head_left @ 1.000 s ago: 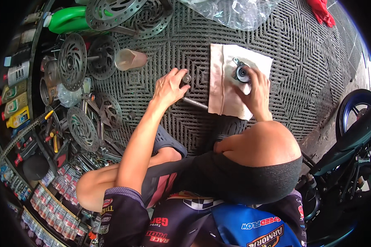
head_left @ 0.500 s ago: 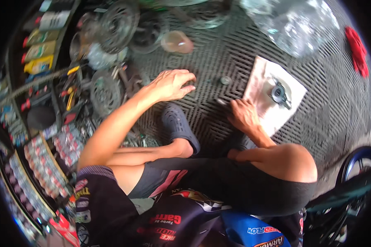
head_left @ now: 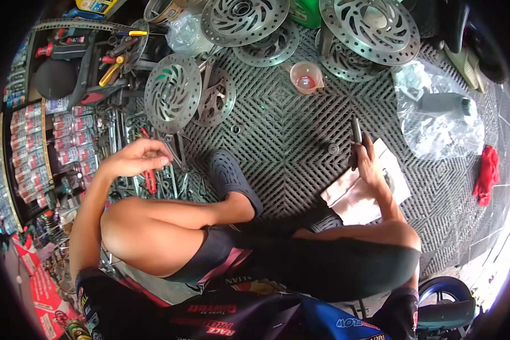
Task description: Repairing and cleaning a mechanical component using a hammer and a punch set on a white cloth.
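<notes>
My right hand point(head_left: 368, 164) grips a short metal rod point(head_left: 355, 127), which stands out above the fingers, over the white cloth point(head_left: 343, 201). Behind that hand a dark metal part point(head_left: 388, 178) on the cloth is mostly hidden. A small round metal piece point(head_left: 334, 149) sits on the mat just left of the hand. Over the hand tools at left, my left hand point(head_left: 139, 158) is open, fingers loosely bent with nothing in them. Near it lie wrenches point(head_left: 175, 153) and red-handled pliers point(head_left: 150, 181). A small metal ring point(head_left: 237, 130) lies on the mat farther right.
Several brake discs point(head_left: 173, 93) stand and lie at the back and left. A measuring cup point(head_left: 306, 76), crumpled plastic point(head_left: 436, 130) and red cloth point(head_left: 485, 178) are on the rubber mat point(head_left: 277, 136). Racks of small items point(head_left: 28, 141) line the left; a motorcycle point(head_left: 442, 309) is at lower right.
The view has turned toward the left. My right hand has left the part on the cloth and taken hold of the rod. My left hand has moved left, away from the small piece, over the tools.
</notes>
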### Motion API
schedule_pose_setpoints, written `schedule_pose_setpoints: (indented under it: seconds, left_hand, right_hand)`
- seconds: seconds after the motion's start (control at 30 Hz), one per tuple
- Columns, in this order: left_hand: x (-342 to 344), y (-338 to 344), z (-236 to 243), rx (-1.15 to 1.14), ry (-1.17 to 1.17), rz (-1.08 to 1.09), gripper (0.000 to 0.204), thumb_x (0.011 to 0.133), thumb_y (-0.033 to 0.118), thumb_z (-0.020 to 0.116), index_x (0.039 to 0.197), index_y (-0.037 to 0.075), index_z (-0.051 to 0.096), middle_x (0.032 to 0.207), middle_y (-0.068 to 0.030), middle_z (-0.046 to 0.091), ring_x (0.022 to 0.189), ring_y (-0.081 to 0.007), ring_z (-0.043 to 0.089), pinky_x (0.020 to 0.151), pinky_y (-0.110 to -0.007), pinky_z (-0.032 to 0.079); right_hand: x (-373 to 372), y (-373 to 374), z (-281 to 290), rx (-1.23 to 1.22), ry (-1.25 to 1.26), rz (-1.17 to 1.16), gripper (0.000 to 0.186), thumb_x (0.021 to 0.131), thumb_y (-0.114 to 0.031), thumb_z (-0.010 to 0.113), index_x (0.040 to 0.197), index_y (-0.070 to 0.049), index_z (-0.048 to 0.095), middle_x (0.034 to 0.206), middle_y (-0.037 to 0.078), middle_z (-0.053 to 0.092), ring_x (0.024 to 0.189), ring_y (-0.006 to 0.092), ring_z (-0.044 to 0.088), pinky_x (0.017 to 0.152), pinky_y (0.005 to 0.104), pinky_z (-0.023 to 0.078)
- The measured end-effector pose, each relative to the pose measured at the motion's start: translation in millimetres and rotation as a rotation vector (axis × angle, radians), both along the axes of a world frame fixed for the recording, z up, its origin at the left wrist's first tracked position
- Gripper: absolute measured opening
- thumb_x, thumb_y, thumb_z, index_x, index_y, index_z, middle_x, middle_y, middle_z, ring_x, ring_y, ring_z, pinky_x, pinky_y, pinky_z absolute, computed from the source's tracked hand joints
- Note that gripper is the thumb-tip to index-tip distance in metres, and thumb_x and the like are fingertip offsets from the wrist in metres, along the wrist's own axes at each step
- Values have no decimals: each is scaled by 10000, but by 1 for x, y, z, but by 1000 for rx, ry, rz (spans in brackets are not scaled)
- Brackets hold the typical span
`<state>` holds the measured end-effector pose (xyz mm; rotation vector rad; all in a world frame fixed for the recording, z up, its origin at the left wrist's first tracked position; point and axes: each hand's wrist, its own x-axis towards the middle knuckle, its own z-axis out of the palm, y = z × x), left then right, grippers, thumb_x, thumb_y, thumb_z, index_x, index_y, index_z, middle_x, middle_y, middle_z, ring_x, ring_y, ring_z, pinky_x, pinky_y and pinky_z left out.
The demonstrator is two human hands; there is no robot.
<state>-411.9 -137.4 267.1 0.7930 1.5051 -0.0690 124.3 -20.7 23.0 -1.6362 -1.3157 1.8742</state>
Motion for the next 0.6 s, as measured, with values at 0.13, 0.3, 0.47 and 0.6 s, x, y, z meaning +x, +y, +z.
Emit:
schedule_pose_setpoints:
  seconds: [0.13,0.3,0.47,0.6]
  left_hand:
    - [14,-22,-58,97,-78,-15,283,1019,227,690,1191,4,666,1092,-53,706,995,-131,655,867,-297,549]
    - [68,-17,-148,417,24,-118,229,990,191,686,1115,0,703,971,-85,740,863,-153,688,797,-332,568]
    - [129,9,-204,585,-112,-419,277,968,263,665,1092,20,714,1000,-166,736,956,-308,714,852,-426,549]
    - [127,5,-215,546,-289,-325,363,1021,306,638,1234,12,648,1046,-111,738,947,-238,707,852,-411,558]
  right_hand:
    - [5,25,15,380,-403,410,637,871,-357,785,1324,24,550,960,184,695,883,295,671,845,408,539]
    - [-18,37,62,561,-474,904,738,804,-378,843,1401,-60,547,893,233,732,861,427,716,780,486,563]
    - [-11,16,-22,665,-583,926,628,772,-291,843,1307,-55,613,804,215,727,741,423,718,685,513,581]
    - [-73,-16,3,685,-407,563,476,762,-283,841,1110,-21,649,795,210,727,739,403,734,657,464,590]
